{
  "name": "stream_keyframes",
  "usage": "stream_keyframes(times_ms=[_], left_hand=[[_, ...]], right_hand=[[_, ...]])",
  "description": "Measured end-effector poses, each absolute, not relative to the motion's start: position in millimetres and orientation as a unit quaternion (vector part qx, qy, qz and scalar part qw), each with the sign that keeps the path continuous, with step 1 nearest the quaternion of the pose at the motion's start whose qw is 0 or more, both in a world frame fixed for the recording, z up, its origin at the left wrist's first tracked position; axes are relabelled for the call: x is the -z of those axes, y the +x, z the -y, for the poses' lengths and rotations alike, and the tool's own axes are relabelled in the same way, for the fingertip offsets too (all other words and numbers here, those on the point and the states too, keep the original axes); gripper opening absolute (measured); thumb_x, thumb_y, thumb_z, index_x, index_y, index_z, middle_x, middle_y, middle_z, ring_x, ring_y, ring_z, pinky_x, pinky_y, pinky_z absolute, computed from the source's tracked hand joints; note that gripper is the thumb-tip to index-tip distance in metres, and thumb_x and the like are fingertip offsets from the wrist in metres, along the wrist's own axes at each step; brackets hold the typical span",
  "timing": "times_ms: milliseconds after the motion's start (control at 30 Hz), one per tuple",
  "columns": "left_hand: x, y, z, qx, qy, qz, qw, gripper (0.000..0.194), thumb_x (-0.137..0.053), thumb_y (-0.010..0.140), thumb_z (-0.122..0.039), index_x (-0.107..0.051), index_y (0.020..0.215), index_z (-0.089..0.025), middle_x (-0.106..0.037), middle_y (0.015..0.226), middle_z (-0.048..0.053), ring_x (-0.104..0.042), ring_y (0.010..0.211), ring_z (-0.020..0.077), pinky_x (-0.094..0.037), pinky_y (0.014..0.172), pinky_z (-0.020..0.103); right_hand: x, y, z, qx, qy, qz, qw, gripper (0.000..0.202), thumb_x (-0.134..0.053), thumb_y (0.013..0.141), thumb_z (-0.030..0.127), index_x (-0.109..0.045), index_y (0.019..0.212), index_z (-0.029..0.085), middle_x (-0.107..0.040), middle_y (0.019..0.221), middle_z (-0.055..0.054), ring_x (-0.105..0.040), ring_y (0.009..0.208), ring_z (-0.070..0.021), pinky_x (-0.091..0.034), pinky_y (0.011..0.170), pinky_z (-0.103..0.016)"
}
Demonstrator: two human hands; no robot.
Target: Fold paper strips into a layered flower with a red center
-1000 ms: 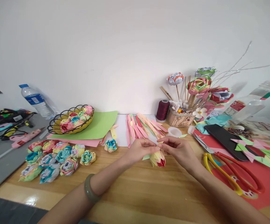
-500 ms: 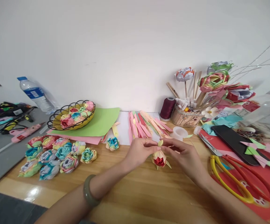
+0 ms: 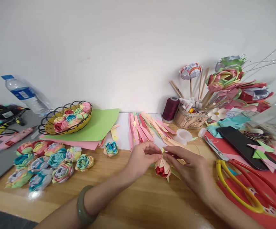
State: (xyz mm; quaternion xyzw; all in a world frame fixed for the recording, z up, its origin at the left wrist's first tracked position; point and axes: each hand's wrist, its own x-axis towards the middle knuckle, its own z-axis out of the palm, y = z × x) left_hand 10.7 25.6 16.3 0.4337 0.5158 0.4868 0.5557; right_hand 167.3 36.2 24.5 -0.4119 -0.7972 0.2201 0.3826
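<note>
A paper flower [image 3: 163, 168] with a red centre and pale peach and yellow outer petals hangs head-down between my hands, just above the table. My left hand [image 3: 144, 159] pinches its top end between thumb and fingers. From the other side, my right hand [image 3: 187, 162] also pinches the flower near the same spot, where a pale yellow strip end sticks up. Fingertips partly hide the flower's base. Behind my hands lies a pile of folded paper strips [image 3: 140, 128], mostly pink and peach.
Finished paper flowers [image 3: 56, 157] cluster at left, before a yellow basket [image 3: 47, 127] of more. A blue flower [image 3: 110, 148] sits alone near the middle. At right are scissors [image 3: 238, 190], a black phone [image 3: 241, 148], a thread spool [image 3: 170, 109] and a holder [image 3: 190, 119] with sticks and flowers.
The camera view has shifted slightly. Both hands keep their pinch at the flower's top, the fingers have shifted a little, and the flower has turned so its loose petals sit differently.
</note>
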Motion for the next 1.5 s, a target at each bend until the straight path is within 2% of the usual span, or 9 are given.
stream_keyframes(times_ms=[67,167,400,667,900,1033,1233,1500], left_hand=[[-17.8,10.9,-24.8,-0.483,0.427,-0.511,0.569,0.017,-0.065,0.059,-0.009,-0.065,0.076,-0.013,-0.068,0.074,0.004,-0.062,0.072,0.0140,-0.049,0.071,0.027],[-20.6,11.3,-23.3,-0.469,0.444,-0.521,0.558,0.014,-0.064,0.062,-0.012,-0.066,0.075,-0.013,-0.069,0.076,0.005,-0.062,0.073,0.0150,-0.049,0.073,0.028],[-20.1,14.2,-20.2,-0.472,0.459,-0.553,0.511,0.003,-0.063,0.064,-0.015,-0.061,0.066,-0.014,-0.064,0.064,0.001,-0.058,0.060,0.0118,-0.047,0.059,0.024],[-20.1,14.0,-18.3,-0.487,0.484,-0.529,0.498,0.013,-0.063,0.066,-0.013,-0.064,0.079,-0.016,-0.069,0.081,0.004,-0.063,0.076,0.0144,-0.051,0.071,0.026],[-21.6,9.5,-9.3,-0.545,0.648,-0.438,0.301,0.018,-0.058,0.075,-0.011,-0.064,0.089,-0.019,-0.068,0.085,0.004,-0.062,0.078,0.0128,-0.051,0.071,0.024],[-24.9,9.0,-6.8,-0.548,0.708,-0.401,0.193,0.024,-0.055,0.076,-0.006,-0.060,0.096,-0.020,-0.069,0.082,0.003,-0.063,0.079,0.0126,-0.050,0.074,0.026],[-24.6,12.2,-5.2,-0.554,0.720,-0.394,0.140,0.025,-0.055,0.075,-0.003,-0.058,0.093,-0.020,-0.069,0.085,0.003,-0.063,0.080,0.0118,-0.051,0.075,0.024],[-22.2,9.0,-10.4,-0.548,0.757,-0.347,0.084,0.029,-0.053,0.076,-0.004,-0.057,0.102,-0.014,-0.064,0.086,0.008,-0.060,0.080,0.0129,-0.052,0.069,0.024]], right_hand=[[-27.5,167.4,-35.5,-0.195,-0.390,0.814,0.384,0.016,-0.052,0.081,0.022,-0.065,0.090,0.020,-0.070,0.084,-0.005,-0.065,0.074,-0.0186,-0.053,0.064,-0.029],[-30.6,167.3,-34.8,-0.160,-0.379,0.825,0.388,0.015,-0.052,0.080,0.020,-0.065,0.088,0.019,-0.069,0.080,-0.005,-0.065,0.071,-0.0175,-0.052,0.061,-0.027],[-30.6,165.7,-32.8,-0.166,-0.410,0.802,0.401,0.014,-0.053,0.079,0.023,-0.065,0.085,0.020,-0.071,0.075,-0.003,-0.066,0.063,-0.0166,-0.055,0.056,-0.026],[-31.1,166.9,-30.9,-0.116,-0.368,0.820,0.422,0.014,-0.054,0.079,0.017,-0.063,0.088,0.022,-0.072,0.075,-0.001,-0.067,0.061,-0.0150,-0.055,0.056,-0.023],[-30.2,172.7,-28.5,-0.061,-0.311,0.835,0.450,0.030,-0.055,0.076,0.009,-0.058,0.101,0.025,-0.072,0.082,-0.001,-0.068,0.069,-0.0141,-0.055,0.064,-0.022],[-34.4,174.8,-25.5,-0.064,-0.301,0.844,0.440,0.030,-0.054,0.076,0.007,-0.056,0.100,0.026,-0.072,0.085,-0.002,-0.068,0.075,-0.0147,-0.055,0.069,-0.022],[-33.5,174.7,-24.2,-0.084,-0.309,0.841,0.436,0.022,-0.052,0.078,0.007,-0.054,0.090,0.025,-0.071,0.087,-0.004,-0.067,0.078,-0.0138,-0.055,0.068,-0.021],[-20.7,182.7,-29.0,0.009,-0.259,0.844,0.470,0.020,-0.052,0.076,0.004,-0.061,0.085,0.019,-0.066,0.086,-0.006,-0.064,0.078,-0.0132,-0.053,0.066,-0.021]])
